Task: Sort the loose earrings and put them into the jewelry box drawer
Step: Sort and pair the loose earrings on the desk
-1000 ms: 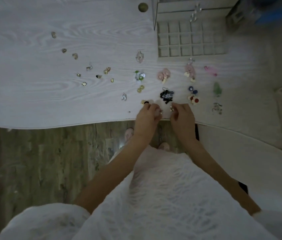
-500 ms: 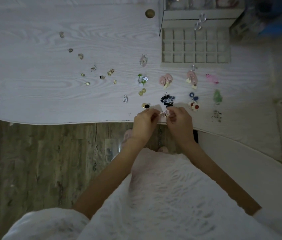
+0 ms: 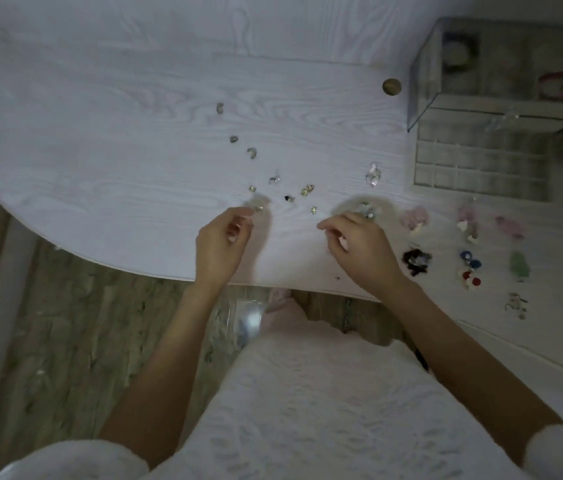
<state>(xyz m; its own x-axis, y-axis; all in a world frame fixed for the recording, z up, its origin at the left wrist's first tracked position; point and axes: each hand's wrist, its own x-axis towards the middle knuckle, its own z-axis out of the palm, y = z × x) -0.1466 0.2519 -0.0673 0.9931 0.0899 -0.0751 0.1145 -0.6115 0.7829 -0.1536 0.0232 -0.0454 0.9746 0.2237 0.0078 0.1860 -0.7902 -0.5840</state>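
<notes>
My left hand (image 3: 219,245) hovers over the white table (image 3: 117,161), fingertips pinched and blurred right beside a small gold earring (image 3: 259,208). My right hand (image 3: 359,249) has its fingers curled, just below a green and silver earring (image 3: 366,208). Whether either hand holds an earring is too small to tell. Several tiny loose earrings (image 3: 307,190) lie scattered beyond my left hand. Paired earrings lie to the right: a pink pair (image 3: 415,218), a black pair (image 3: 417,261), a blue and red group (image 3: 469,268). The open jewelry box drawer (image 3: 481,195), a grid of compartments, is at the far right.
The clear jewelry box (image 3: 425,84) stands behind the drawer, with a round gold knob (image 3: 391,86) to its left. A clear earring (image 3: 373,174), green earrings (image 3: 519,265) and pink earrings (image 3: 510,226) lie near the drawer. The table's curved front edge runs under my wrists.
My hands were together at the table edge around a small earring. They have parted: the left went left toward the scattered studs, the right up. The view swung left.
</notes>
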